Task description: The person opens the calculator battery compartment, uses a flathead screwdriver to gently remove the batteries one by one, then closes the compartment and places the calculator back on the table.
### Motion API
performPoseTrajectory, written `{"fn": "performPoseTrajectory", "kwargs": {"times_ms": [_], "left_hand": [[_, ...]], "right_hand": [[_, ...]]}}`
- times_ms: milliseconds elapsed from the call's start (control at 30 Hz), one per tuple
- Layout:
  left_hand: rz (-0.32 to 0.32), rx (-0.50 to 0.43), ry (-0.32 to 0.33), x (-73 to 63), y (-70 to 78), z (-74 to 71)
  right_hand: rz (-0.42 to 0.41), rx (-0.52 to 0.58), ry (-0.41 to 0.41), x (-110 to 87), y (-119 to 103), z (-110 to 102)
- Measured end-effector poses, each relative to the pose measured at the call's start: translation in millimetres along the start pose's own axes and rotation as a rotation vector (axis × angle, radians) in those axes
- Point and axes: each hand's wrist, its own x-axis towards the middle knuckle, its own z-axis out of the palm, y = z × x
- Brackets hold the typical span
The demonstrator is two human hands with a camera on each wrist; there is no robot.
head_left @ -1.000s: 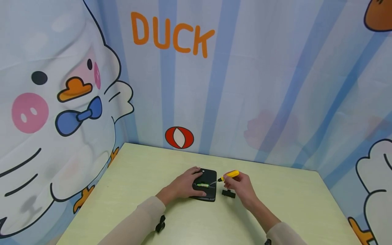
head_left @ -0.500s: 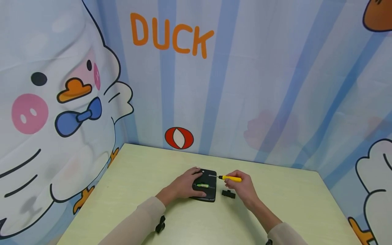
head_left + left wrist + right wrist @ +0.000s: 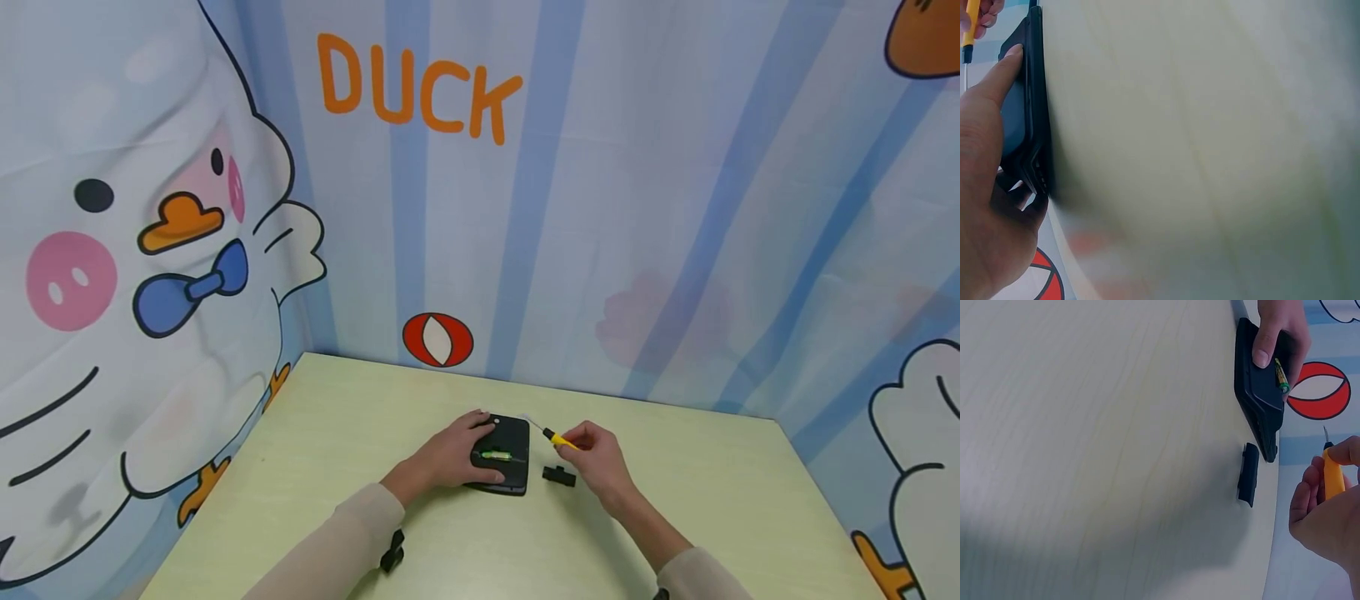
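Observation:
In the head view, a black handheld device (image 3: pixel 513 442) lies on the table with its back up, and a green battery (image 3: pixel 497 456) sits in a slot there. My left hand (image 3: pixel 452 452) holds it from the left, thumb on the near part and fingers on the far part. The right hand (image 3: pixel 596 462) grips a small screwdriver (image 3: pixel 559 439) by its yellow handle. Its thin metal shaft points up and left, near the device's far right corner; in the right wrist view the tip stands apart from the device. A black battery cover (image 3: pixel 558 476) lies just right of the device.
The pale table (image 3: pixel 712 500) ends at a printed duck curtain (image 3: pixel 570 208) behind and on both sides. A black strap piece (image 3: pixel 392 551) hangs at the left sleeve.
The right hand has drawn the screwdriver tip from beside the battery across the device's back, then off toward its far right corner. Left hand, device and cover stay put.

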Motion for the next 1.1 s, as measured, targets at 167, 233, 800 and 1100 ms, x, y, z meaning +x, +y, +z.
{"fn": "performPoseTrajectory", "kwargs": {"times_ms": [167, 233, 800, 1100], "left_hand": [[0.004, -0.009, 0.000, -0.5, 0.2, -0.9], [0.004, -0.012, 0.000, -0.6, 0.3, -1.0], [0.008, -0.013, 0.002, -1.3, -1.0, 0.1], [0.011, -0.022, 0.000, -2.3, 0.2, -1.1]], "right_hand": [[0.038, -0.009, 0.007, 1.5, 4.7, -3.0], [0.041, -0.013, 0.008, 2.1, 6.4, -4.6], [0.043, -0.011, -0.044, -2.0, 5.4, -11.5], [0.025, -0.029, -0.053, -0.6, 11.0, -15.0]]}}
